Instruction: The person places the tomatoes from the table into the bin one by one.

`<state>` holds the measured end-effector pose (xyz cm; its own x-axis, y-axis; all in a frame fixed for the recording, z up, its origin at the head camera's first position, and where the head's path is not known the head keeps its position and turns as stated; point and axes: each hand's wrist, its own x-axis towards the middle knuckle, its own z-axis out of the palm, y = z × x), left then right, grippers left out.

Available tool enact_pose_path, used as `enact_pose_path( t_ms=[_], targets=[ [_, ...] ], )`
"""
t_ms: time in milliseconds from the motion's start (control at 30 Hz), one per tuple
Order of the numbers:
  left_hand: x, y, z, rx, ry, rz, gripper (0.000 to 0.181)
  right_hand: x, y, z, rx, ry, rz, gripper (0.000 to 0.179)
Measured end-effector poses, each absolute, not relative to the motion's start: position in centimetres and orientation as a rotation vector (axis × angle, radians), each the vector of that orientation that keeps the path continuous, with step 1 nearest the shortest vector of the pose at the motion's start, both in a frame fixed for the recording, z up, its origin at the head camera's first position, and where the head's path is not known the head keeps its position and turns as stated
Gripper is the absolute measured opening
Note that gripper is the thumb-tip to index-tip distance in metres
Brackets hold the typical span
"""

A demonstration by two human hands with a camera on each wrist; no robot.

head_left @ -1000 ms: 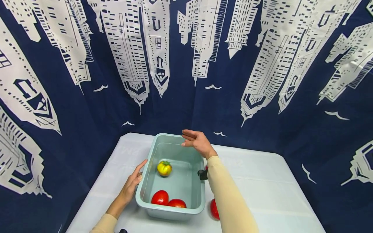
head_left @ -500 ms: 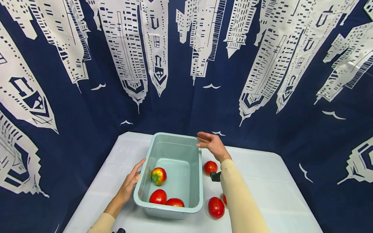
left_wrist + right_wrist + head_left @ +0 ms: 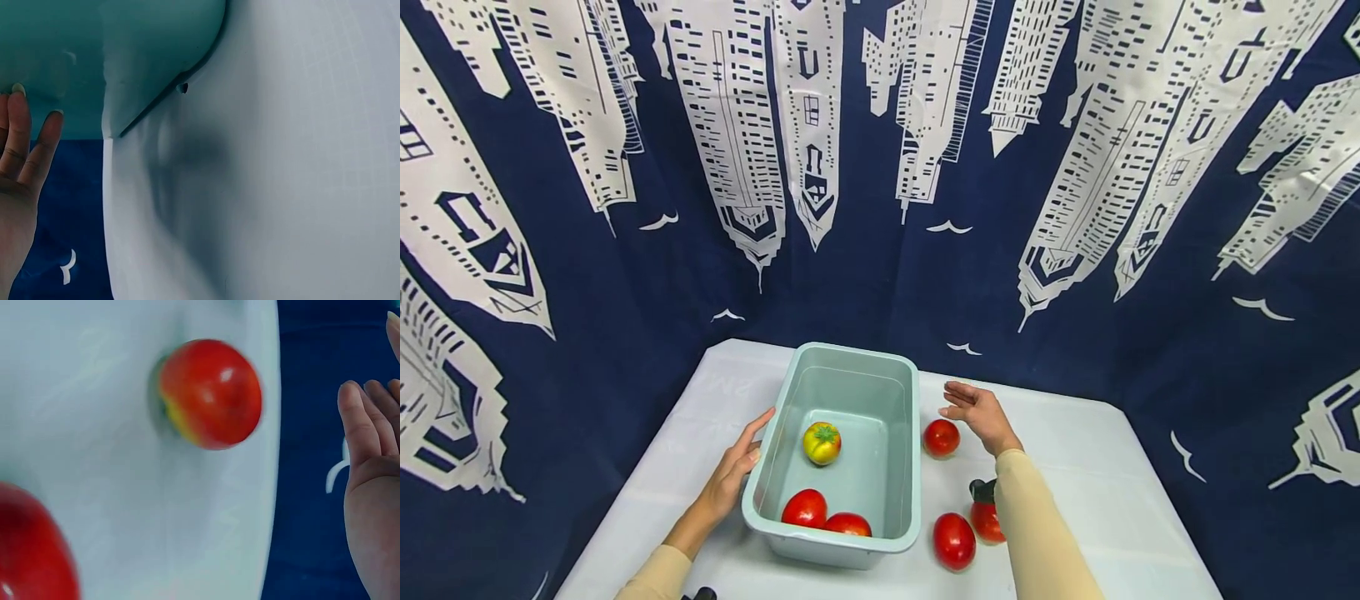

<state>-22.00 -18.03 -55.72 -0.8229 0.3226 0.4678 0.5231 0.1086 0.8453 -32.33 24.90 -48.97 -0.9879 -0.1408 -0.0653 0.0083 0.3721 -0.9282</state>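
A pale green plastic bin stands on the table, with a yellow-red tomato showing its green top inside. Two red tomatoes, one at the left and one beside it, lie at the bin's near end. My left hand rests along the bin's left wall, fingers extended; the left wrist view shows fingertips against that wall. To the right of the bin, my right hand hovers beside a red tomato, fingers extended and holding nothing.
Nearer the front, right of the bin, sit a red oval tomato and another red tomato partly hidden by the right sleeve. A white cloth covers the table. Behind it hangs a dark blue curtain printed with white buildings.
My right hand has moved from over the bin's far end to the right and nearer, outside the bin. The yellow-red tomato has rolled about in the bin. The left hand stays at its wall.
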Motion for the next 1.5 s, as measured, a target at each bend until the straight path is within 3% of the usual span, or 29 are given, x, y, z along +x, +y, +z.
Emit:
enact_pose_path(
  t_ms=[600,967,1500],
  targets=[
    [-21.9,-17.9,-55.5,-0.837,-2.223,-1.820,0.057,-31.6,25.8,-54.9,0.181,2.593,-1.531,0.065],
    [-21.6,-17.9,-55.2,-0.829,-2.237,-1.811,0.057,-31.2,25.0,-56.0,0.327,2.708,-1.232,0.072],
    [-21.5,-17.7,-55.4,-0.820,-2.250,-1.838,0.057,-31.4,26.3,-55.0,0.274,2.647,-1.429,0.074]
  ],
)
